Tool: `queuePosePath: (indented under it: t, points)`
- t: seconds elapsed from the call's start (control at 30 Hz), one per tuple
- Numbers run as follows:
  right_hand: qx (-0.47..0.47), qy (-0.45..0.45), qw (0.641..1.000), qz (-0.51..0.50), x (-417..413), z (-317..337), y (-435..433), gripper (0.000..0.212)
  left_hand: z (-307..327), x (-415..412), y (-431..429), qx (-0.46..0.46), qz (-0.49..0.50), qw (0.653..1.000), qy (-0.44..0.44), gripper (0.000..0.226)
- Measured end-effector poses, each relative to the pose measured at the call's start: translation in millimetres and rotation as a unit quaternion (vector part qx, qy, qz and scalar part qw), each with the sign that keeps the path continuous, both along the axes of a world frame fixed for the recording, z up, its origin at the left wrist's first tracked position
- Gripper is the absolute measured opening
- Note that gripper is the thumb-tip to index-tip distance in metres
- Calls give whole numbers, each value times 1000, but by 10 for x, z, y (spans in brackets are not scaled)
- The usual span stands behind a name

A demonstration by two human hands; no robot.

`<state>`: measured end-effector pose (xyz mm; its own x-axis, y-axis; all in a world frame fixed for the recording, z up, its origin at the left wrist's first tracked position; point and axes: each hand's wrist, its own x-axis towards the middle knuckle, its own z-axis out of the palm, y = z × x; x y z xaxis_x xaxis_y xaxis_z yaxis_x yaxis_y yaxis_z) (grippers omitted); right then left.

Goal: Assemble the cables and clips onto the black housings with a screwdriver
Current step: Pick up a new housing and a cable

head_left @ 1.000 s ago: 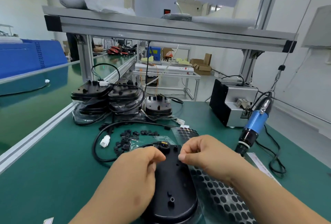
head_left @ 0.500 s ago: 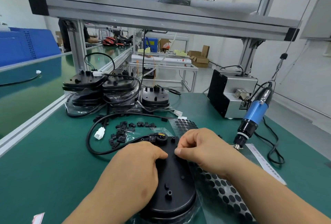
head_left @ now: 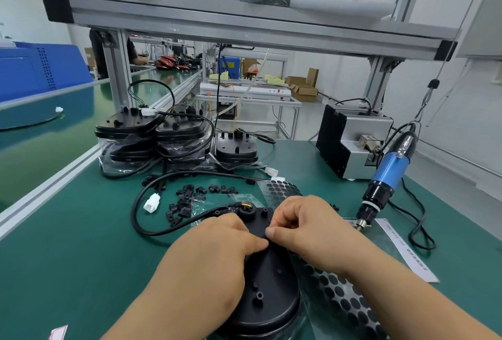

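Note:
A black oval housing (head_left: 269, 285) lies flat on the green mat in front of me. A black cable (head_left: 135, 220) with a white connector (head_left: 152, 202) runs from the housing's far end and loops to the left. My left hand (head_left: 206, 266) grips the housing's left side, its thumb lying on the top face. My right hand (head_left: 307, 228) has curled fingers, with thumb and forefinger pinched together on a small piece at the housing's far part. The piece is too small to make out. Loose black clips (head_left: 187, 201) lie beyond the hands. The blue electric screwdriver (head_left: 385, 176) hangs at the right, untouched.
A clear sheet of round black pads (head_left: 339, 299) lies under my right forearm. Stacks of black housings with cables (head_left: 152, 133) stand at the back left. A grey and black machine (head_left: 350, 141) sits at the back right. An aluminium frame shelf (head_left: 244, 22) spans overhead.
The view has dropped and come closer. My right hand's pinched fingers have moved down onto the housing, toward my left thumb, and the two hands now touch.

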<state>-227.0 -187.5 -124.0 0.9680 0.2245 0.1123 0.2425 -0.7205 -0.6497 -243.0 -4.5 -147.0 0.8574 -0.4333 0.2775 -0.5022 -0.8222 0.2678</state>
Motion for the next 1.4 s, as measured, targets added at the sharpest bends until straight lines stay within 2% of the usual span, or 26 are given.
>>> queuePosePath:
  t: [0.43,0.53,0.6,0.67,0.77,0.97,1.2,1.4]
  points:
    - [-22,-4,1000,-14,-20,29,13,30,-43,-8,-20,8,-1,1000,-17,68]
    - [-33,-29,999,-13,-36,64,-1,44,-25,-8,-19,13,0,1000,-4,66]
    - [1,-37,998,-45,-24,111,-48,49,-12,-13,-16,21,4,1000,0,67]
    - [64,-34,993,-98,-13,145,-130,45,-12,-5,-11,30,5,1000,1,69]
    - [124,-23,983,-137,-29,105,-225,28,9,0,-12,34,9,999,9,71]
    - [124,2,980,-154,-58,-74,-227,17,44,-49,-35,34,20,999,2,69]
    - [153,-12,974,-169,-134,48,-230,18,175,-35,-134,158,4,987,3,56]
    - [150,-41,974,-163,-361,11,-216,22,130,-74,-77,127,1,992,-4,65]
